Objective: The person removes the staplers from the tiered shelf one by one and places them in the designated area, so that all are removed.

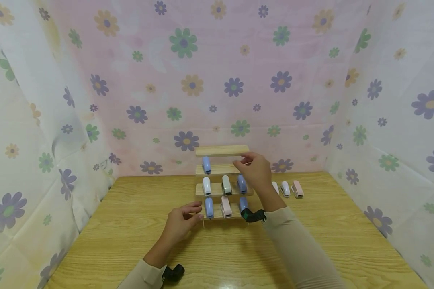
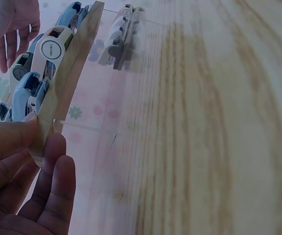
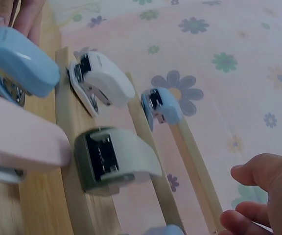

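Staplers (image 1: 226, 206), small ones in blue, white, green and pink, are what the hands work among. In the head view, take the wooden rack (image 1: 222, 151) as the clock's middle: seven sit on its lower three tiers, and three more stand on the table (image 1: 130, 208) out at 3 o'clock. The right hand (image 1: 254, 170) hangs at 2 o'clock, near the right end of the second tier from the top, with nothing visible in its fingers; the left hand (image 1: 182, 220) is at 8 o'clock.

From the left wrist, that hand shows at 8 o'clock, thumb and fingers pinching the end of the bottom shelf (image 2: 75, 68); a pink stapler (image 2: 52, 49) sits at 10 o'clock.

From the right wrist, the right hand lies at 4 o'clock, thumb and fingers apart and empty. A green stapler (image 3: 131, 155) is at 7 o'clock, a blue stapler (image 3: 168, 104) at 2. The shells look hard and glossy, so each should be light, stiff and slightly slippery. Best hold the body by its two sides; squeezing top to base would likely work the lever.
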Demonstrator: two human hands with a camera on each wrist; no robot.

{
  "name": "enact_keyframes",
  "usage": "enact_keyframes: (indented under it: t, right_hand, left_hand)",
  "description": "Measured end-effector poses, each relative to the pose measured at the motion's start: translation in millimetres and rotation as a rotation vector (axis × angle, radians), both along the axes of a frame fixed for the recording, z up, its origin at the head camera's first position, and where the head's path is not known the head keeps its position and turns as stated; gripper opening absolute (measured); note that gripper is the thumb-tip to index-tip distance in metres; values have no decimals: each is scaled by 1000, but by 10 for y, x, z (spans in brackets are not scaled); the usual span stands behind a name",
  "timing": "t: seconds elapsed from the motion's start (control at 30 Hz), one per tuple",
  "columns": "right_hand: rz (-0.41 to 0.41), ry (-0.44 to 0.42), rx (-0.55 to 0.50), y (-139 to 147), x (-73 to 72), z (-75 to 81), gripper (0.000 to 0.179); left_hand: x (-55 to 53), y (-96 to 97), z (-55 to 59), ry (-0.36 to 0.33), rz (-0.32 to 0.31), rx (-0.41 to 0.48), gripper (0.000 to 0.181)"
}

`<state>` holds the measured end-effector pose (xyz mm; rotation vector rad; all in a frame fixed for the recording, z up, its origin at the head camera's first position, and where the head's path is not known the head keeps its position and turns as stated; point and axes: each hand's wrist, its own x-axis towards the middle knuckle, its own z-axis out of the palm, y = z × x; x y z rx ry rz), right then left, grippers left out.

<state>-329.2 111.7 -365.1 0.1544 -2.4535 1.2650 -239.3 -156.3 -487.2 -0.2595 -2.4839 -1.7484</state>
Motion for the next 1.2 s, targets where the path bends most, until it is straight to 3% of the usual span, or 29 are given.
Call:
enact_keyframes:
  t: [0.57, 0.87, 1.2]
  right_hand:
    - [116, -38, 99, -504, 44, -7, 52]
    - [48, -95, 173, -750, 55, -36, 59]
    - [41, -74, 184, -862, -16, -100, 59]
  left_hand:
    - [13, -1, 11, 16, 6, -7, 26]
    - [-6, -8, -14, 16, -8, 11, 25]
    - [-7, -6, -9, 45, -16, -19, 27]
